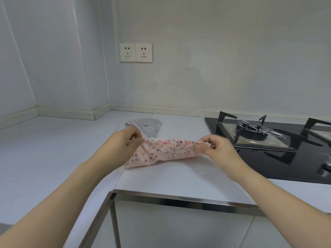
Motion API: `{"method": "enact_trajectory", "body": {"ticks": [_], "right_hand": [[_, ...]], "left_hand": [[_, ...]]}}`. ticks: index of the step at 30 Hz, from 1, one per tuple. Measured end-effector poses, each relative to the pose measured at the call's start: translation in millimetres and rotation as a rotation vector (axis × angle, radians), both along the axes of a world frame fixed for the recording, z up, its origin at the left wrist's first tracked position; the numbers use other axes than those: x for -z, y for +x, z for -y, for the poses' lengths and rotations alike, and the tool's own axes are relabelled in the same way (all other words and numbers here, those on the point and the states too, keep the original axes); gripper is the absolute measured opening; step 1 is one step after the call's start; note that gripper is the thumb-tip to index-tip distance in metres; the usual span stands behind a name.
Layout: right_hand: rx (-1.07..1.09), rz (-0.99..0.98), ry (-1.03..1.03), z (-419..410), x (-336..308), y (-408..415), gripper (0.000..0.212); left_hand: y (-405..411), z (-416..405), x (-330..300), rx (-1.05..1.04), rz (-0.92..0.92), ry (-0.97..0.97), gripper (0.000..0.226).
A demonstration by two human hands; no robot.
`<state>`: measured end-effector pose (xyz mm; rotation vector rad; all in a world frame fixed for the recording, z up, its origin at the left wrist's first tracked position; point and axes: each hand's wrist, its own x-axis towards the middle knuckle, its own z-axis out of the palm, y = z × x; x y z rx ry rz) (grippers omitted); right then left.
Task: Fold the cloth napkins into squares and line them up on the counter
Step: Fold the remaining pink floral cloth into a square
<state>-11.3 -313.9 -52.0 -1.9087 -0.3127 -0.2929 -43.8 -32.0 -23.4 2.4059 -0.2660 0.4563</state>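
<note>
Pinched pink dotted napkin (165, 151) at its top corners with left hand (123, 144) and right hand (215, 149), above desk (170, 178).

We see a pink napkin (166, 152) speckled with red, purple and dark dots, and behind it a grey-white napkin (148, 127) covered in small dark specks. The counter (53, 149) is plain pale white with a silver metal edge, the hob (295, 158) glossy black, the sockets (135, 52) cream.
</note>
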Motion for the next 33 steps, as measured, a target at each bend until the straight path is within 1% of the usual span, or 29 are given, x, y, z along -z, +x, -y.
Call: {"method": "enact_trajectory", "body": {"ticks": [2, 3, 8, 11, 14, 16, 20, 22, 24, 26, 28, 31, 33], "right_hand": [[-0.069, -0.034, 0.158, 2, -13, -3, 0.01], [-0.082, -0.047, 0.2, 3, -19, -5, 0.011], [-0.084, -0.099, 0.251, 3, -36, -10, 0.007], [-0.084, -0.091, 0.285, 2, -42, -11, 0.007], [-0.054, -0.105, 0.312, 1, -43, -9, 0.012], [-0.033, -0.125, 0.294, 2, -42, -9, 0.015], [-0.02, -0.134, 0.233, 4, -41, -9, 0.024], [-0.008, -0.134, 0.191, 5, -43, -7, 0.023], [-0.002, -0.203, 0.147, 5, -48, -3, 0.02], [0.029, -0.304, 0.018, 3, -54, 6, 0.02], [0.086, -0.354, -0.137, -4, -56, 23, 0.021], [0.183, -0.302, -0.317, -26, -44, 50, 0.024], [0.231, -0.256, -0.451, -43, -28, 64, 0.028]], "left_hand": [[-1, -1, -9, -0.012, 0.02, -0.046, 0.011], [-2, -2, -14, -0.019, 0.023, -0.058, 0.011], [-7, -9, -35, -0.035, -0.07, -0.03, 0.014], [-8, -11, -40, -0.022, -0.082, -0.059, 0.016], [-8, -10, -39, 0.004, -0.12, -0.074, 0.016], [-7, -9, -36, 0.007, -0.149, -0.071, 0.017], [-6, -6, -32, 0.033, -0.18, -0.102, 0.022], [-6, -6, -32, 0.049, -0.194, -0.136, 0.022], [-6, -6, -31, 0.075, -0.24, -0.188, 0.022], [-4, -6, -26, 0.076, -0.291, -0.236, 0.022], [1, -6, -16, 0.039, -0.313, -0.249, 0.021], [12, -3, 6, -0.081, -0.306, -0.205, 0.022], [17, -4, 22, -0.169, -0.256, -0.112, 0.029]]}}
